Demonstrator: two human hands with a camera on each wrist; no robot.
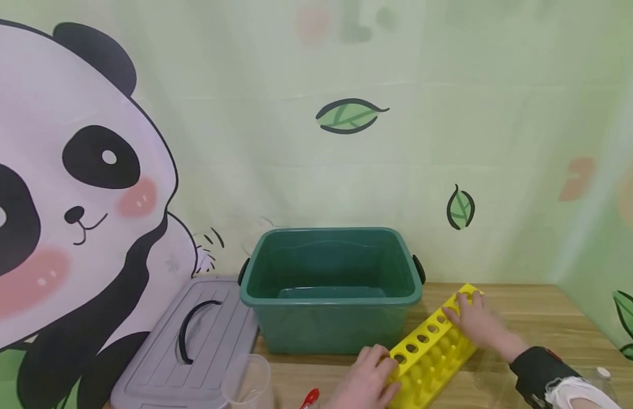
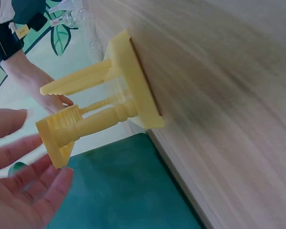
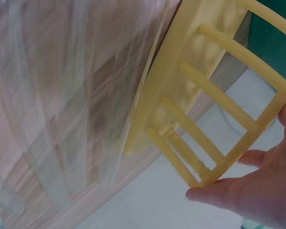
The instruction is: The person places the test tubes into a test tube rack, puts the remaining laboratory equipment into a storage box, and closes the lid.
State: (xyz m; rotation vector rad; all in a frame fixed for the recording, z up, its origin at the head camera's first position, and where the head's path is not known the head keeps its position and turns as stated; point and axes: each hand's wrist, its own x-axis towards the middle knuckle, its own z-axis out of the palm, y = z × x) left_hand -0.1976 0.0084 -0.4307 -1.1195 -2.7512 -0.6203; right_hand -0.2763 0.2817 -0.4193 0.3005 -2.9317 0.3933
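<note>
A yellow test tube rack (image 1: 439,352) stands on the wooden table, slanting away to the right of a green bin. Its top bar has a row of round holes. My right hand (image 1: 477,324) grips the top bar at the far end, the thumb (image 3: 214,193) against the rack's edge in the right wrist view. At the near end is my left hand (image 1: 365,378). Seen from the left wrist, its fingers (image 2: 52,191) are spread and loosely extended by the rack's top corner, with the thumb apart from it.
The open green bin (image 1: 332,326) stands at the back centre. Left of it lies a grey lid (image 1: 219,341) with a black handle (image 1: 183,335). Near the front are a clear plastic cup (image 1: 247,383) and a red-tipped object (image 1: 310,397). Clear glassware (image 3: 5,191) lies at the right.
</note>
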